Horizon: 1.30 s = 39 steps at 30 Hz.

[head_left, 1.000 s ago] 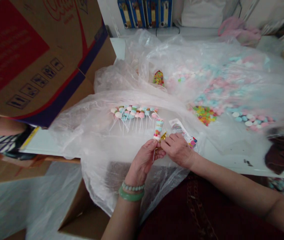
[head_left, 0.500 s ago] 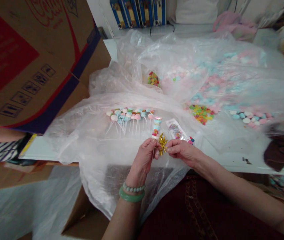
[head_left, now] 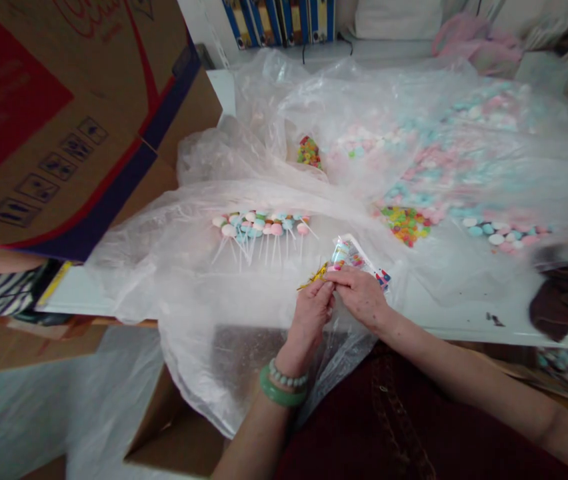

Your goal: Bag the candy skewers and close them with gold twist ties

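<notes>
A marshmallow and gummy candy stick [head_left: 341,253] in a clear wrapper points up and away from my hands. Gold foil ties [head_left: 314,275] fan out to the left at the wrapper's neck. My left hand [head_left: 314,308] is closed just below, its thumb and fingers pinched around the candy's stick, which they largely hide. Against it, my right hand [head_left: 360,292] is closed too, fingertips pinching the wrapper's neck; exactly what lies between them is hidden. Beneath the candy lies a printed plastic bag [head_left: 383,277].
A row of finished-looking marshmallow sticks [head_left: 264,227] lies on clear plastic sheeting [head_left: 189,287]. Gummy candies [head_left: 407,225] and loose marshmallows [head_left: 504,233] lie right. A large carton [head_left: 89,133] stands left; a dark cloth [head_left: 567,300] is at the right edge.
Both hands have moved right and come together. The candy stick now tilts over the printed bag, and the gold ties have swung from between the hands to the left side.
</notes>
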{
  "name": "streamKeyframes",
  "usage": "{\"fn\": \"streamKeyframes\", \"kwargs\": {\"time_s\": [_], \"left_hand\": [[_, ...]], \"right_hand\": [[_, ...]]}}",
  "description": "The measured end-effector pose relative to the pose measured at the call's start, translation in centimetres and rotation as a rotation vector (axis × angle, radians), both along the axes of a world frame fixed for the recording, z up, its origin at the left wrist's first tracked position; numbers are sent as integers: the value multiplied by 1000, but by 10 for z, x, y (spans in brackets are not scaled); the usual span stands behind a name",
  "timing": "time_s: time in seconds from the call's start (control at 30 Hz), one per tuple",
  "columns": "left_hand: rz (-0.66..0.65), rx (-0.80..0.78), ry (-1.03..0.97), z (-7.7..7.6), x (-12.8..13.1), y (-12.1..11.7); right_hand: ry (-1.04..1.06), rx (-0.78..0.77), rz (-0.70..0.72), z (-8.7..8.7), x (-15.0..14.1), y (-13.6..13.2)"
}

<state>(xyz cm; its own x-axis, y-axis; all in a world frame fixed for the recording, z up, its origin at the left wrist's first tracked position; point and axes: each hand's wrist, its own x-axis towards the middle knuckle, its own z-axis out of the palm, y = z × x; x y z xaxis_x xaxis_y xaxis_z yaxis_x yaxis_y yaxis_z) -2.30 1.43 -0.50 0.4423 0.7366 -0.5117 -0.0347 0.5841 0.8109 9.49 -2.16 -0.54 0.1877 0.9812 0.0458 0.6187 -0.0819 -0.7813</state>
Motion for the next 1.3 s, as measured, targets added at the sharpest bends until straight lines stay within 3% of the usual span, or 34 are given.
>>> {"fn": "streamKeyframes", "kwargs": {"time_s": [0.07,0.13,0.23,0.3,0.43,0.53,0.67,0.77,0.87,0.93,1.0,1.1,1.17,1.23,1.3], "left_hand": [[55,-13,-30,-2,2,0],[102,-39,-63,-1,4,0],[155,-55,-79,1,8,-1],[171,-55,-81,2,10,-3],[127,-51,-93,3,3,-3],[-103,-123,-166,6,-8,1],[-505,-232,-225,16,-26,13],[-682,-199,-138,34,-36,27],[-887,9,-1,58,-39,38],[-951,303,103,71,-35,39],[-794,665,251,78,-26,32],[-288,1030,501,79,-5,11],[-166,1120,607,77,8,0],[-149,1212,637,75,15,-5],[-115,1238,575,71,17,-6]], "right_hand": [[23,51,-26,0,-4,-2],[111,97,-139,-1,-11,-3],[351,88,-346,-5,-17,-2],[592,24,-401,-6,-16,0],[1005,-181,-254,-1,-1,1],[1032,-224,-41,7,10,-5],[711,-171,266,24,13,-20],[292,26,382,47,8,-34],[-310,329,595,70,7,-45],[-647,425,707,78,9,-44],[-911,444,721,79,13,-35],[-1008,364,557,72,23,-15],[-812,278,343,69,30,-2],[-447,222,134,65,33,10],[-149,182,109,60,31,19]]}}
